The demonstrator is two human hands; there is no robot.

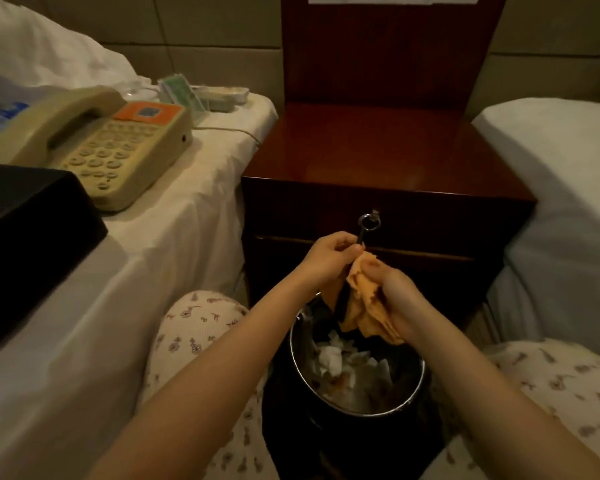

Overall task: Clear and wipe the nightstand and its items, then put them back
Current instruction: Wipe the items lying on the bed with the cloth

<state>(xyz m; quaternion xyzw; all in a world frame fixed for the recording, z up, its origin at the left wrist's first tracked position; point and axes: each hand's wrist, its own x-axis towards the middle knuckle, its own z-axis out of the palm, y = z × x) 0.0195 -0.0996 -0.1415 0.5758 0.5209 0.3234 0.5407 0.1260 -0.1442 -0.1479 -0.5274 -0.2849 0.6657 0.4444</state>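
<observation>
The dark red wooden nightstand (378,150) stands between two beds, and nothing lies on its top. In front of its drawer, my left hand (326,258) pinches a slim metal tool (365,225) with a ring at its upper end. The tool's dark lower part runs down into an orange cloth (364,306). My right hand (392,289) grips that cloth, bunched around the tool. Both hands hover above a bin. A beige telephone (97,143), a black box (25,237) and some small packets (201,95) lie on the left bed.
A black bin with a metal rim (420,386), holding crumpled paper waste, stands on the floor right below my hands. The white-sheeted left bed (153,258) and the right bed (568,188) flank the nightstand. My knees in patterned trousers sit either side of the bin.
</observation>
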